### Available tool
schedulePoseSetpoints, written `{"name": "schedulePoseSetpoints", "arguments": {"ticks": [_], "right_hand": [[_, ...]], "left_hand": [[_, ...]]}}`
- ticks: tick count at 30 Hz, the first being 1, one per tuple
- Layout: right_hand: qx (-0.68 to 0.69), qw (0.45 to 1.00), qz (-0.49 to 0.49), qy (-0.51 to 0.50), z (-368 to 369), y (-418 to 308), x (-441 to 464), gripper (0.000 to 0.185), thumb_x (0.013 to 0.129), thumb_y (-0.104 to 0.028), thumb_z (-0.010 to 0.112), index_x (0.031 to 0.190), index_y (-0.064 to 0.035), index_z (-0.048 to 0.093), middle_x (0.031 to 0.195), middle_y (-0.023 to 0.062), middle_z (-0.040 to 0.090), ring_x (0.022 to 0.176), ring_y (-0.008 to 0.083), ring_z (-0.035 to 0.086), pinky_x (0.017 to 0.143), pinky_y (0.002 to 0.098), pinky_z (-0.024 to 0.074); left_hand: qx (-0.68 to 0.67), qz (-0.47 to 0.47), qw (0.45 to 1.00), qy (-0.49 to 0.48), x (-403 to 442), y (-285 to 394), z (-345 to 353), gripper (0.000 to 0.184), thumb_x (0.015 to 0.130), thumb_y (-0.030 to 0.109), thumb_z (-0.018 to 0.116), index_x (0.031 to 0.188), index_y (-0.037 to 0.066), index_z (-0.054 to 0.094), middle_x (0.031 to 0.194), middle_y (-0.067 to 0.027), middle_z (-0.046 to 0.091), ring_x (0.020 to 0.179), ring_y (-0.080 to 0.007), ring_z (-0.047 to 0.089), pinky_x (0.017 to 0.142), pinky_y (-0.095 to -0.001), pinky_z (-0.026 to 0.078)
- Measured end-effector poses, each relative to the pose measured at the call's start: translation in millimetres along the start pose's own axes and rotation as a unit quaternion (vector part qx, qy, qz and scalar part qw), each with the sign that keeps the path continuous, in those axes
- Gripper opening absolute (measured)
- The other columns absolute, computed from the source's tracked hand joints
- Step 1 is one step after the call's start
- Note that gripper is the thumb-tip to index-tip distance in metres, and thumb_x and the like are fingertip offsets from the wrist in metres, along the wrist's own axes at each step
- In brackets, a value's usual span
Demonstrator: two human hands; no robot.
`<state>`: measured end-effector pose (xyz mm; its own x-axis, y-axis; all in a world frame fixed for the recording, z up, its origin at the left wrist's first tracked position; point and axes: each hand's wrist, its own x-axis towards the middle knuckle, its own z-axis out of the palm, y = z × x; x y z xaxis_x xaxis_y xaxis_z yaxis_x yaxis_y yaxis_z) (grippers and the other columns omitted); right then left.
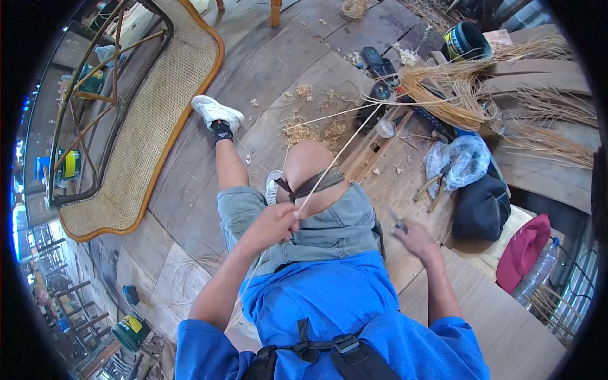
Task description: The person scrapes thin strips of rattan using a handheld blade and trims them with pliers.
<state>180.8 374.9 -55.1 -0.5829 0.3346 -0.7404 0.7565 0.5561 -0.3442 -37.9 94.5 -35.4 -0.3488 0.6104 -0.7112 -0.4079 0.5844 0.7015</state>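
The blue shirt [329, 291] and black strap [354, 361] of the seated person lie nearest the camera. At far left a bench [161, 104] with a woven cane seat and curved wooden rim lies on the floor, well apart from the hands, perhaps set there to leave working room. Beside it, one leg stretches out to a white shoe [218, 113], likely to steady the body. The left hand [273, 225] is clamped on a thin strip [362, 130], in front of the lap; the strip runs from the fist across the bare knee, its far end near the dark sandals, and looks straight, as if kept in line. A dark band [326, 182] is tied round that leg, probably to shield the skin. Curly shavings [301, 130] lie beyond the knee. The right hand [419, 240], apart from the strip, has its fingers together on a small tool [396, 216], too blurred to name surely. Further right, a bundle [446, 104] of strips lies near a pot [467, 43], seemingly within easy reach. A plastic bag [467, 161], a dark pouch [482, 208], a red cap [523, 253] and a bottle [538, 272] sit at the right, outside the working space.
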Motion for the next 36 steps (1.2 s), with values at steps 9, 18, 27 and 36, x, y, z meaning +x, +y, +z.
{"name": "schedulePoseSetpoints", "arguments": {"ticks": [9, 18, 27, 36], "right_hand": [[-0.048, 0.956, 0.125, 0.262, 37.5, 91.2, 29.3, 0.045, 0.082, -0.030, 0.060, 0.117, -0.0020, 0.052, 0.114, 0.0240, 0.055, 0.104, 0.0402, 0.053, 0.087, 0.0457, 0.0431], [0.067, 0.955, -0.078, 0.277, 84.5, 11.9, 31.1, 0.043, 0.080, -0.017, 0.064, 0.115, 0.0018, 0.051, 0.109, 0.0212, 0.055, 0.104, 0.0357, 0.052, 0.090, 0.0399, 0.0410], [0.034, 0.963, -0.101, 0.248, 93.9, -3.1, 41.0, 0.019, 0.086, -0.012, 0.051, 0.100, 0.0007, 0.054, 0.089, 0.0221, 0.055, 0.088, 0.0387, 0.053, 0.077, 0.0445, 0.0419], [0.437, 0.879, -0.058, 0.180, 67.8, 13.6, 46.3, 0.020, 0.091, -0.017, 0.050, 0.103, -0.0027, 0.055, 0.076, 0.0055, 0.058, 0.064, 0.0172, 0.055, 0.056, 0.0291, 0.0452]], "left_hand": [[0.239, 0.125, 0.963, -0.003, 5.8, -83.1, -57.2, 0.022, 0.089, 0.022, 0.051, 0.091, 0.002, 0.060, 0.075, -0.0073, 0.058, 0.069, -0.0202, 0.054, 0.067, -0.0331, 0.046], [0.292, 0.146, 0.860, 0.391, -10.2, 40.6, -101.2, 0.027, 0.092, 0.025, 0.048, 0.099, 0.002, 0.060, 0.092, -0.0178, 0.065, 0.086, -0.0333, 0.062, 0.074, -0.0385, 0.047], [0.353, -0.090, 0.887, 0.283, -104.4, -116.0, -17.0, 0.030, 0.086, 0.033, 0.053, 0.090, 0.004, 0.055, 0.080, -0.0224, 0.062, 0.077, -0.0419, 0.060, 0.067, -0.0512, 0.046], [0.336, 0.254, 0.726, 0.544, 32.3, 50.8, -80.1, 0.032, 0.088, 0.028, 0.050, 0.102, 0.000, 0.058, 0.091, -0.0234, 0.061, 0.086, -0.0399, 0.058, 0.073, -0.0439, 0.046]]}}
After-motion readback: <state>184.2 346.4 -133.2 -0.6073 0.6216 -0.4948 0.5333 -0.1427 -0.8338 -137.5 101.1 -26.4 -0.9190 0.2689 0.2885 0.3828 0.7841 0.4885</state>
